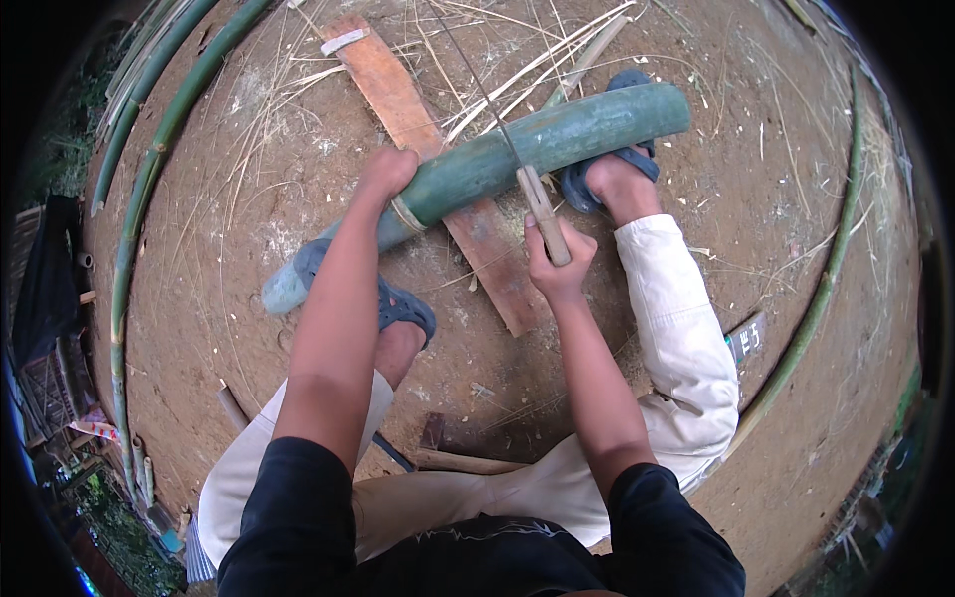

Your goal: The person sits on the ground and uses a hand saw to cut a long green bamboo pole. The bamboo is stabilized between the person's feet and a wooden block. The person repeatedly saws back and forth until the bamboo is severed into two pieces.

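Observation:
A thick green bamboo section (pixel 468 177) lies slantwise across a reddish wooden plank (pixel 492 259), its right end higher in the picture. My left hand (pixel 386 177) grips the bamboo from above, just beside a pale node ring; its fingertips are partly out of sight over the far side. In my right hand (pixel 562 261) is the wooden handle of a handsaw (pixel 542 211). The thin saw blade crosses the top of the bamboo right of its middle and points away from me. How deep the blade sits cannot be made out.
My feet in dark blue clogs (pixel 406 310) are against the bamboo near both ends. Pale bamboo strips (pixel 542 60) litter the dirt floor beyond. Long green bamboo poles (pixel 149 189) lie at the left, and another pole (pixel 831 269) curves along the right. A wooden piece (pixel 468 461) lies between my legs.

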Demonstrator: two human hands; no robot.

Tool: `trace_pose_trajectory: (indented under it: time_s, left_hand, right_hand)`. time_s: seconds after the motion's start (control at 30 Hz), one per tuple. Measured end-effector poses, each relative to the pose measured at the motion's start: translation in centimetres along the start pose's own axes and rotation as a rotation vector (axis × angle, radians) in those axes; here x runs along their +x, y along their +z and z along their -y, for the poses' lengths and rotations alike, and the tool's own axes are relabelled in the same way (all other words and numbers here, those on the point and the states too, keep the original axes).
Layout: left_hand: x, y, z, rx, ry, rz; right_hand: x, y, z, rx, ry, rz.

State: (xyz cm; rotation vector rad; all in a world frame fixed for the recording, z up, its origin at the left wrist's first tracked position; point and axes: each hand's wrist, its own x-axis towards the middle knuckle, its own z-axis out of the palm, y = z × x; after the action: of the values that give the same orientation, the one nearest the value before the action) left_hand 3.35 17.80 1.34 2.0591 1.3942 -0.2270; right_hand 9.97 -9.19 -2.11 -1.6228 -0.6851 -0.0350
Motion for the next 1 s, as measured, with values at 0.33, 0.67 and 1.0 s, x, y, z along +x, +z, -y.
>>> trace_pose_trajectory:
  time_s: [0.33, 0.67, 1.0]
  left_hand:
    - [3.5, 1.9, 1.8, -0.091, 0.077, 0.094]
    - [3.4, 1.2, 2.2, -0.137, 0.059, 0.194]
    - [0.9, 0.6, 1.5, 0.06, 0.046, 0.031]
  right_hand:
    - [0.3, 0.3, -2.1, -0.033, -0.184, 0.008]
    - [2.9, -0.2, 4.3, -0.006, 0.247, 0.106]
    - [6.6, -6.2, 13.3, 0.424, 0.298, -0.122]
